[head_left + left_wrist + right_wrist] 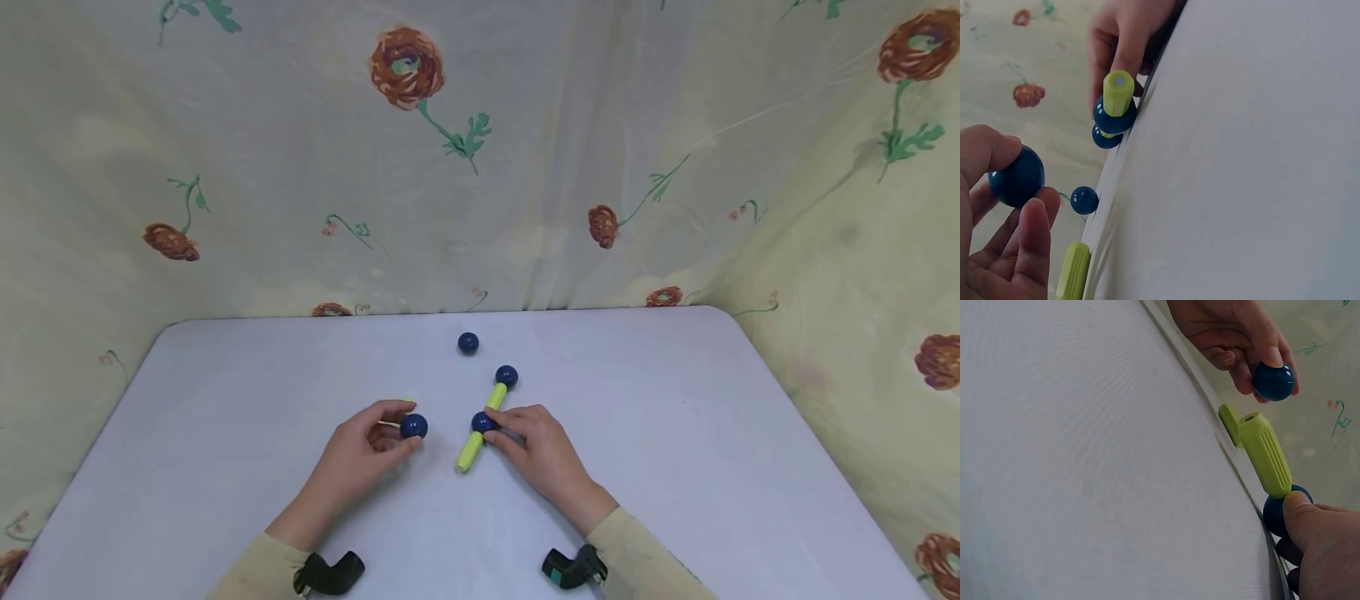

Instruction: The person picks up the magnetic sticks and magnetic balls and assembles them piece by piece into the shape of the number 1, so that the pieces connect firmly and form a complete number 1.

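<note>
My left hand (pixel 358 443) pinches a dark blue ball (pixel 414 427) between thumb and fingers. To its right, my right hand (pixel 545 457) holds the middle blue ball (pixel 482 422) of a joined piece by thumb and fingertips. From that ball a yellow-green rod (pixel 469 452) slants toward me, its near end bare with a small grey metallic disc visible in the left wrist view. A second yellow-green rod (pixel 497 396) runs away from it to another blue ball (pixel 507 377) at the far end. The ball in the left hand stands apart from this piece.
A loose blue ball (pixel 468 343) lies farther back on the white table (pixel 675 417). Another yellow-green rod (pixel 1074 272) lies beyond the left hand, mostly hidden in the head view. Floral cloth (pixel 525 167) hangs behind the table's back edge.
</note>
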Action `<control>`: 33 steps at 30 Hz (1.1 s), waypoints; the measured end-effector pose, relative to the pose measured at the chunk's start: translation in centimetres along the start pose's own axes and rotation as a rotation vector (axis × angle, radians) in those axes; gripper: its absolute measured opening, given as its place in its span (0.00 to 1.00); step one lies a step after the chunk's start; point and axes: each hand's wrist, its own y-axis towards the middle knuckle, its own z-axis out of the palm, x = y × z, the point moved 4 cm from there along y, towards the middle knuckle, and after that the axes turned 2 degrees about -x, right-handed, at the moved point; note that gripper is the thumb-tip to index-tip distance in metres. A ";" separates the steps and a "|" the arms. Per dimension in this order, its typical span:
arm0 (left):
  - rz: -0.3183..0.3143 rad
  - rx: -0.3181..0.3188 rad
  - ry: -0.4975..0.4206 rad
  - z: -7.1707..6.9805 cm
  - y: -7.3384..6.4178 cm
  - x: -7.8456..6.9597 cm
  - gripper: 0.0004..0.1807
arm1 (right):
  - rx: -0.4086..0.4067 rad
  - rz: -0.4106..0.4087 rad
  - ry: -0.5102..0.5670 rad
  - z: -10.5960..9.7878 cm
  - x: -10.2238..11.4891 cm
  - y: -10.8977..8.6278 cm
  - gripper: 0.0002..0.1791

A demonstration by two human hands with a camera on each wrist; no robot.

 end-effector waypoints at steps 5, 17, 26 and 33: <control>0.002 -0.014 -0.026 0.5 -0.7 0.7 0.22 | -0.001 -0.001 0.006 0.0 0.0 -0.1 0.21; -0.069 0.027 -0.035 1.4 -1.2 1.3 0.15 | -0.005 -0.002 0.010 0.1 0.0 -0.1 0.20; 0.000 0.086 -0.011 1.5 -1.3 0.8 0.16 | -0.025 -0.018 -0.001 -0.1 0.2 0.1 0.21; 0.047 0.143 0.018 1.7 -1.3 1.0 0.21 | -0.011 0.000 0.006 -0.1 0.1 0.0 0.21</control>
